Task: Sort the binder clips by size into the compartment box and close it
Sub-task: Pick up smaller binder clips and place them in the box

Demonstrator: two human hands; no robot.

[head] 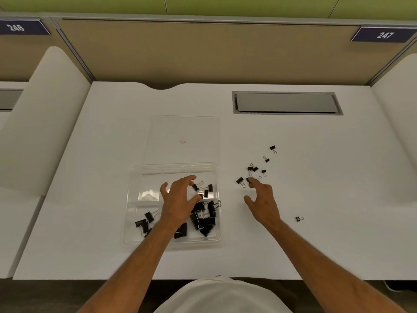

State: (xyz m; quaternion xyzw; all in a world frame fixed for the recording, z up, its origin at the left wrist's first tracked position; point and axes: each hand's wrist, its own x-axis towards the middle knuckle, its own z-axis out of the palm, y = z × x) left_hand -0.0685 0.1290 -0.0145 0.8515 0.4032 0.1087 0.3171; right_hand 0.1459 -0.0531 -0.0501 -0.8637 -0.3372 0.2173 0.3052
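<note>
A broad white desk (90,222) fills the view, backed by a tan partition panel (203,53) that carries a dark blue number plate reading 247 (383,35) at its right end. Set into the desk's far right part is a grey rectangular cable hatch (286,102). In the middle of the desk sits the clear plastic compartment box (133,188), lid off; its flat transparent lid (182,132) lies just beyond it on the desk, apart from the box's far wall. The person's left hand (178,199) hangs over the box's middle with fingers spread and curled downward; it seems to grip nothing, though a small clip lies right at its fingertips and I cannot tell if they touch. The right hand (264,199) reaches over the bare desk to the right of the box, loosely open, its forefinger tip touching or just over one small clip at the near edge of the loose group, nothing clasped. Inside the box, the large black binder clips (206,219) are heaped in the near right compartment, medium black clips (144,220) lie in the near left one, and a few small black clips (206,190) rest in the right middle compartment. To the right of the box a scatter of small black binder clips (255,169) lies on the desk, and one stray small clip (299,219) sits well apart, nearer the person.
</note>
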